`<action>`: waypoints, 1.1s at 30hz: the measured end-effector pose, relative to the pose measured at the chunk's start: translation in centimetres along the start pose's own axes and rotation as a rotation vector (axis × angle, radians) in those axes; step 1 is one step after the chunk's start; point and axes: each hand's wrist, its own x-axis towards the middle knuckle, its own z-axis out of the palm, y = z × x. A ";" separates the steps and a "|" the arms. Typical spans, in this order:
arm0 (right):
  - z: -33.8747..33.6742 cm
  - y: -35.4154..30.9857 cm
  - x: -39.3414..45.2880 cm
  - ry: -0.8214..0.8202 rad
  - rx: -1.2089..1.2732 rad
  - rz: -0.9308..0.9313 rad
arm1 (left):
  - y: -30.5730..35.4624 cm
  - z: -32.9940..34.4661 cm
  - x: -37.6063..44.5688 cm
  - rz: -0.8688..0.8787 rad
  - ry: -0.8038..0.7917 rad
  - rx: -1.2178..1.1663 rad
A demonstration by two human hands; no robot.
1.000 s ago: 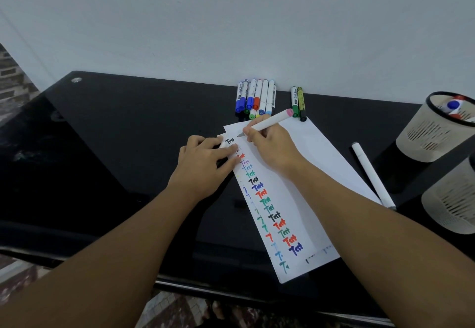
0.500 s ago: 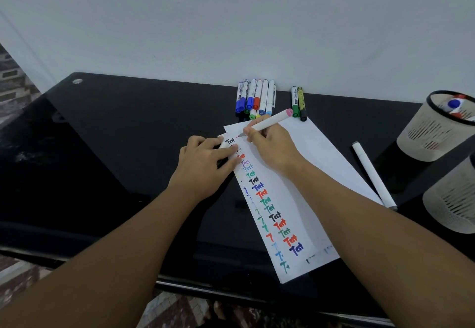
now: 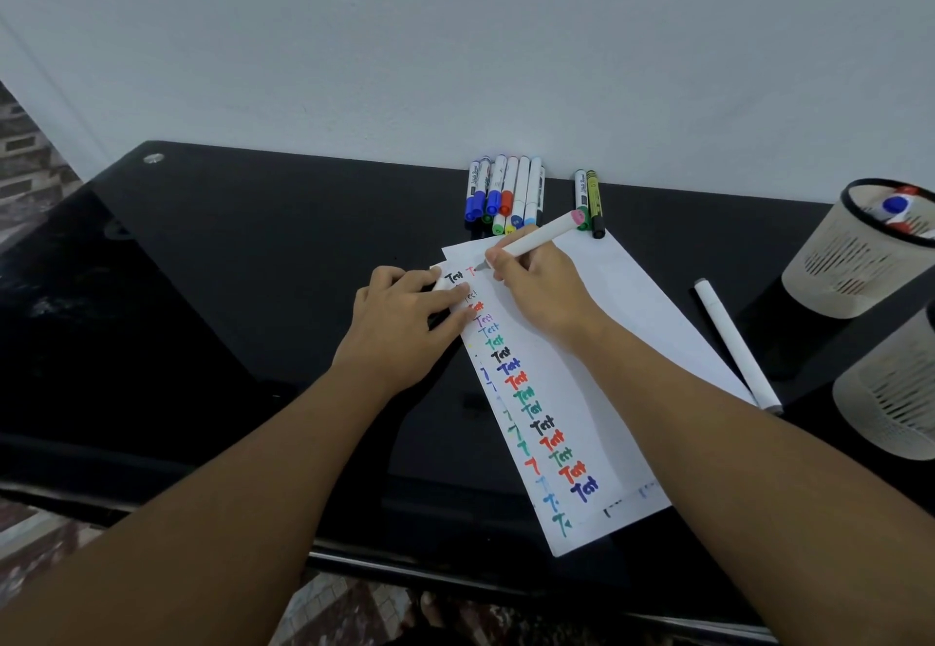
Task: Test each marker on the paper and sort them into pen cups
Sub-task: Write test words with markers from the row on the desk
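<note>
Your right hand (image 3: 536, 286) pinches the pink marker (image 3: 539, 236) with its tip on the far left of the paper (image 3: 597, 341) and its long body pointing far and right, toward the pen cups (image 3: 855, 260), while your left hand (image 3: 405, 326) presses the paper flat.

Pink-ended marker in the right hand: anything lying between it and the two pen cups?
Only a loose white marker lies on the table between the pink-ended marker and the cups; lifted, it passes over.
</note>
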 end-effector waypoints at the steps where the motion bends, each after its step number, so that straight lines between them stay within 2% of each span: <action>1: 0.0 0.0 0.1 -0.006 -0.011 -0.002 | 0.0 0.0 0.0 -0.001 0.001 -0.003; 33: 0.0 -0.1 0.1 0.021 -0.048 0.009 | 0.1 -0.2 -0.1 -0.002 0.003 -0.031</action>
